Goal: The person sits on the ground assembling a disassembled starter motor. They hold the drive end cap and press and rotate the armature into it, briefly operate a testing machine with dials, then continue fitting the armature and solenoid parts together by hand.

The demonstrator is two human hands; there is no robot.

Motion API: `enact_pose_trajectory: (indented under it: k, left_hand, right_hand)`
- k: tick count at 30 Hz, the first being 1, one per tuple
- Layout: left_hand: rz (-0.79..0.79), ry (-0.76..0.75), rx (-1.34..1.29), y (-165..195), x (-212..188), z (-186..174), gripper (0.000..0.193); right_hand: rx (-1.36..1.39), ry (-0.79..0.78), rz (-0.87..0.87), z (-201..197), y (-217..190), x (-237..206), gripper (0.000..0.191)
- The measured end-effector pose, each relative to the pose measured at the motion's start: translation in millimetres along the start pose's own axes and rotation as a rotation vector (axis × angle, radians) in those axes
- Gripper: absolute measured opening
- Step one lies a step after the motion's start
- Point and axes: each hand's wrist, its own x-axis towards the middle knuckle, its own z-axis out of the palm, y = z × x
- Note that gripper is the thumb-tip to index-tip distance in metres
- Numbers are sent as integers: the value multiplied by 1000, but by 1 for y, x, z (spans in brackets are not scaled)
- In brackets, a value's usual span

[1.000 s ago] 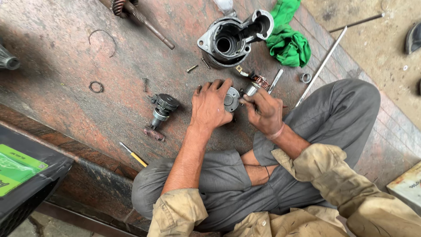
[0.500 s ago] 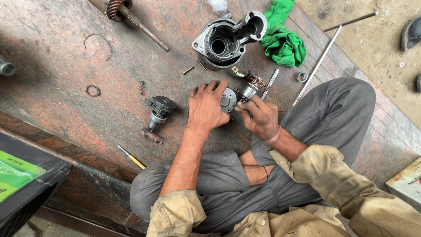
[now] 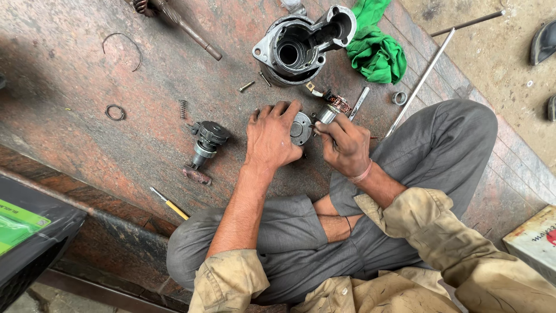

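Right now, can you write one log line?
left hand: grips round metal cap | right hand: pinches small part | housing: beyond

Landmark: grey motor housing (image 3: 301,49) on the stone floor (image 3: 87,145).
- Left of it: open floor, past one small screw (image 3: 247,86) and a spring (image 3: 183,108).
- Right: green rag (image 3: 376,52) touching; long rod (image 3: 421,81) beyond.
- Below: both hands crowd the round plate (image 3: 300,128).
- Lower left: geared shaft (image 3: 205,145) blocks.

Round end plate (image 3: 300,127): dull grey metal. Housing (image 3: 301,49): matt cast metal. Rag (image 3: 376,49): green cloth.
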Motion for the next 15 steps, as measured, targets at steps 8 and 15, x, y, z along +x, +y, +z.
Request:
enact_pose_trajectory:
  k: [8, 15]
  left_hand:
    - [14, 19, -24, 2, -2, -4, 71]
    - [5, 10, -26, 3, 0, -5, 71]
  right_hand:
    - [-83, -13, -80, 2, 1, -1, 15]
    - [-90, -25, -111, 2, -2, -4, 14]
